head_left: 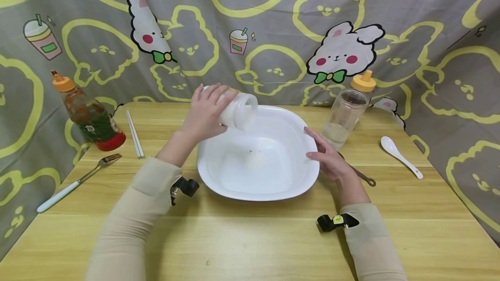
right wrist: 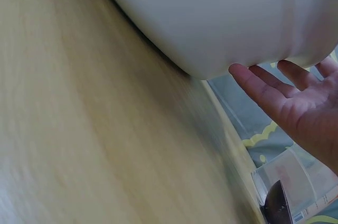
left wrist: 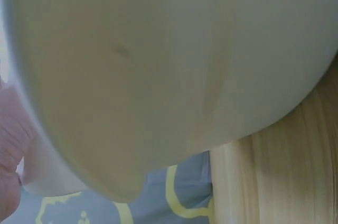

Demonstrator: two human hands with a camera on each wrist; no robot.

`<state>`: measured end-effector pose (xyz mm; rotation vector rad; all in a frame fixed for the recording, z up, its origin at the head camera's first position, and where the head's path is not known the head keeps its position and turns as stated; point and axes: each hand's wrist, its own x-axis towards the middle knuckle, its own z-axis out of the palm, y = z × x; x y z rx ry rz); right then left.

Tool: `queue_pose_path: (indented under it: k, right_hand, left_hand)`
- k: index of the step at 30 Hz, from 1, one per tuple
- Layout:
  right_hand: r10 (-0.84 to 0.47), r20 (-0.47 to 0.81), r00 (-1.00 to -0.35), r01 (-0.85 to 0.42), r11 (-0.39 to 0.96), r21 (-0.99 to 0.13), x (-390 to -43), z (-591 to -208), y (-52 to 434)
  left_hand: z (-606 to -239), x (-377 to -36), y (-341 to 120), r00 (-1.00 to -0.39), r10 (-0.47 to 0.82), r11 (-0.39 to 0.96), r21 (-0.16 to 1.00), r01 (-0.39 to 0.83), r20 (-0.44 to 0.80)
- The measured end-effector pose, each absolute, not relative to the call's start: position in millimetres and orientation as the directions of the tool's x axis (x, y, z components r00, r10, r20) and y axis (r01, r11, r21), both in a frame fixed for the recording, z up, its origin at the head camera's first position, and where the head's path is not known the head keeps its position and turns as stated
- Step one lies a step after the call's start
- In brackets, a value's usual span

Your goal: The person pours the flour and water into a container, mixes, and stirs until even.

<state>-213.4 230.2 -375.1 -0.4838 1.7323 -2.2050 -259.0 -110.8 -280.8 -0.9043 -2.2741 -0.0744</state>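
Observation:
My left hand grips a clear jar with whitish contents. The jar lies tipped on its side, its mouth toward the right, above the white basin. A small pale heap shows on the basin floor; its kind is unclear. At the basin's right side my right hand holds the rim, the thumb over the edge. Beneath, in the right wrist view, its other fingers press against the outer wall. The basin's side fills most of the left wrist view.
Left stand a red sauce bottle, chopsticks and a fork. Behind the right hand are a clear jar with some contents, a yellow-capped bottle and a brown handle. A white spoon lies far right. Patterned cloth hangs behind.

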Motion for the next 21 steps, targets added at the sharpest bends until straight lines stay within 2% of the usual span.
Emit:
queue_pose_path:
  k: [4,7,11,13,17,21]
  right_hand:
    - [-0.423,0.070,-0.904,0.029,-0.223,-0.974,-212.9,-374.9,229.8]
    - [-0.423,0.070,-0.903,0.028,-0.221,-0.975,-212.6,-374.6,229.7]
    - [-0.429,0.080,-0.900,0.022,-0.228,-0.973,-212.5,-374.7,229.8]
    - [-0.429,0.082,-0.899,0.022,-0.231,-0.973,-212.6,-375.0,229.8]
    - [-0.429,0.080,-0.900,0.023,-0.231,-0.973,-212.7,-375.3,229.5]
    - [-0.424,0.074,-0.903,0.026,-0.225,-0.974,-212.5,-375.1,229.4]
  left_hand:
    - [-280.3,-259.6,-117.7,-0.569,0.467,0.775,-0.003,0.632,0.676]
    - [-278.8,-260.2,-124.3,-0.661,0.343,0.783,0.186,0.594,0.668]
    - [-276.8,-261.9,-134.6,-0.784,0.144,0.755,0.446,0.482,0.603]
    - [-277.1,-263.0,-140.7,-0.824,0.044,0.698,0.573,0.430,0.565]
    - [-282.8,-263.6,-155.1,-0.887,-0.128,0.474,0.813,0.338,0.443]
    - [-294.9,-264.1,-169.6,-0.919,-0.229,0.276,0.926,0.256,0.322]
